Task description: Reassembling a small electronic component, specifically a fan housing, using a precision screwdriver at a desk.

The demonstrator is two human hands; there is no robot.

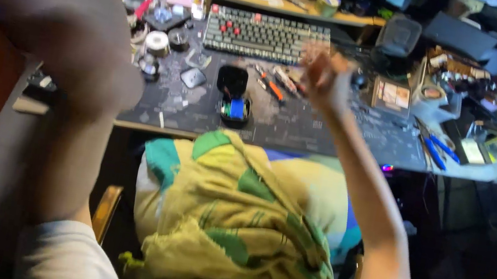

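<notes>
Small tools [274, 83], orange-handled and dark, lie in a loose row on the dark desk mat [330, 136], just below the keyboard [266, 35] and just left of the right hand [325, 82]. That hand hangs over the mat with its fingers curled in; motion blur hides whether it holds anything. The left hand [82, 68] is raised close to the camera, a blurred mass over the desk's left edge, its grip impossible to tell. An open black case [233, 95] stands near the mat's front edge. Blue-handled pliers [435, 150] lie by the cluttered right end. A yellow-green cloth [241, 226] covers the lap below the desk [32, 107].
</notes>
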